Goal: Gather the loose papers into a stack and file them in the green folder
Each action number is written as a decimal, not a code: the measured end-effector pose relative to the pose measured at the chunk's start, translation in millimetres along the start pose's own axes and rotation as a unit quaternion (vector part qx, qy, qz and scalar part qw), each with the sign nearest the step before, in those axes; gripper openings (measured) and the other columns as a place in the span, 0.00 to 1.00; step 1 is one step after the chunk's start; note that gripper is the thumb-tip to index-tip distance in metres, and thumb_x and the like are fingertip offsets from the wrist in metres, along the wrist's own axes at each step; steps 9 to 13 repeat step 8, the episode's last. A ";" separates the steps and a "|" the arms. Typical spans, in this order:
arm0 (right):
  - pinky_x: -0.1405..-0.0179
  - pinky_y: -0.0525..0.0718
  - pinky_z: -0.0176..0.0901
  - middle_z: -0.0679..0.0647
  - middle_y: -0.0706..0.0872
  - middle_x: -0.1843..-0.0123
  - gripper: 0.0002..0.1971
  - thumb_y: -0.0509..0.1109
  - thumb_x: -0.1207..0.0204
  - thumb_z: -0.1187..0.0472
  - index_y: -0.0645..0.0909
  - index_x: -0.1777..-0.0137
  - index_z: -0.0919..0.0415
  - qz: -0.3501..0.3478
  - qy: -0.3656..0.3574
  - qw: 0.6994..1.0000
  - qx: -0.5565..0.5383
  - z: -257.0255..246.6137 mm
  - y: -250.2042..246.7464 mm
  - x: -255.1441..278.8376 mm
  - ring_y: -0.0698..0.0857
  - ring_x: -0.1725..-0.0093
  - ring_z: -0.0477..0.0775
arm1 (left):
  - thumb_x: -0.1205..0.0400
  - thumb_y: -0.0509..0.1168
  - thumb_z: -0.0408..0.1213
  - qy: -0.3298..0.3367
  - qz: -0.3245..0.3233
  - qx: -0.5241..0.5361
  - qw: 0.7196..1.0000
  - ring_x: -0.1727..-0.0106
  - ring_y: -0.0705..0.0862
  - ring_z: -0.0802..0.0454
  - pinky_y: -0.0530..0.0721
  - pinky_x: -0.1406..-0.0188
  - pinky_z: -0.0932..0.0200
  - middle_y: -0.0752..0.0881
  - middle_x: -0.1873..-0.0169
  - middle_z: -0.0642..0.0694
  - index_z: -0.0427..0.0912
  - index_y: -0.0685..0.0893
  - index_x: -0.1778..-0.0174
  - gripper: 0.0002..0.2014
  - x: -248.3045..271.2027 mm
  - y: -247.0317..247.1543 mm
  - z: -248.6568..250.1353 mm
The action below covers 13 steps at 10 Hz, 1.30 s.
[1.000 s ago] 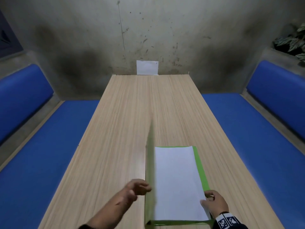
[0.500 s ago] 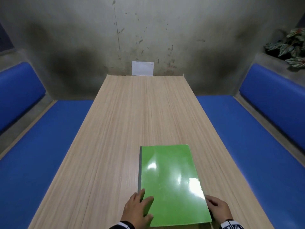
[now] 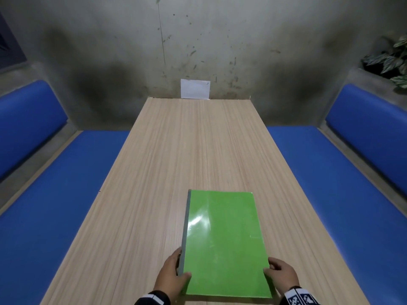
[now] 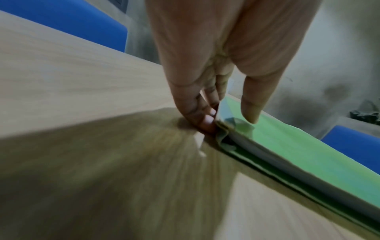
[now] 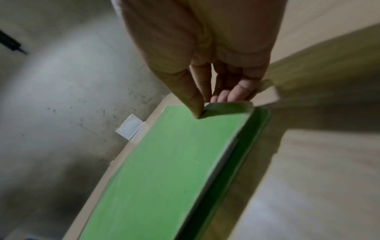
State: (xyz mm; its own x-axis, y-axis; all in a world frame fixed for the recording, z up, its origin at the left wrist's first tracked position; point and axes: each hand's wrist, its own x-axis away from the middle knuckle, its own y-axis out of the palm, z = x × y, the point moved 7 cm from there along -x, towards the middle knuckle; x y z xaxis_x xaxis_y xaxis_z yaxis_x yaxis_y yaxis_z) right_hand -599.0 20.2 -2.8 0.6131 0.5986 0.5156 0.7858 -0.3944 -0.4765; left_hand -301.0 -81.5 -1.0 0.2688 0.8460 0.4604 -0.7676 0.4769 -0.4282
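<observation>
The green folder [image 3: 224,243] lies closed on the wooden table [image 3: 187,150] near its front edge, spine to the left. My left hand [image 3: 174,274] grips the near spine corner, thumb on the cover and fingers against the spine. In the left wrist view, the left hand [image 4: 230,120] pinches the folder [image 4: 308,154], and a pale paper edge [image 4: 267,155] shows between the covers. My right hand [image 3: 279,274] holds the near right corner. In the right wrist view, the right hand [image 5: 207,107] has its thumb on the cover [image 5: 164,170] and its fingers curled under its edge.
A white sheet [image 3: 195,88] hangs on the stained wall past the table's far end. Blue benches run along the left [image 3: 55,205] and the right [image 3: 341,183]. A leafy plant [image 3: 389,60] sits on a ledge at the upper right.
The cover stood upright over the white papers a second ago and now lies shut. My left hand moved from flat on the cover to gripping the spine corner.
</observation>
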 end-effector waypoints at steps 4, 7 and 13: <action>0.38 0.81 0.48 0.53 0.85 0.59 0.15 0.67 0.29 0.76 0.84 0.44 0.63 -0.059 -0.026 0.998 -0.016 -24.0 59.0 14.1 0.84 0.49 0.59 | 0.33 0.75 0.43 -0.045 0.092 -0.087 0.991 0.29 0.70 0.44 0.71 0.27 0.47 0.70 0.27 0.45 0.47 0.60 0.24 0.43 10.2 -51.5 -33.3; 0.41 0.81 0.46 0.54 0.86 0.56 0.17 0.66 0.29 0.76 0.81 0.40 0.66 -0.040 -0.025 0.998 -0.037 -24.6 59.4 22.0 0.83 0.50 0.56 | 0.29 0.71 0.49 -0.036 0.092 -0.117 0.988 0.27 0.66 0.43 0.68 0.25 0.45 0.65 0.23 0.49 0.52 0.54 0.20 0.44 15.3 -49.4 -32.8; 0.36 0.78 0.49 0.58 0.85 0.56 0.18 0.67 0.29 0.75 0.79 0.39 0.66 -0.030 -0.027 0.997 -0.058 -23.7 58.6 22.1 0.82 0.49 0.58 | 0.30 0.72 0.50 -0.029 0.096 -0.085 0.991 0.26 0.67 0.43 0.67 0.25 0.45 0.65 0.23 0.46 0.54 0.51 0.20 0.47 15.5 -50.4 -35.5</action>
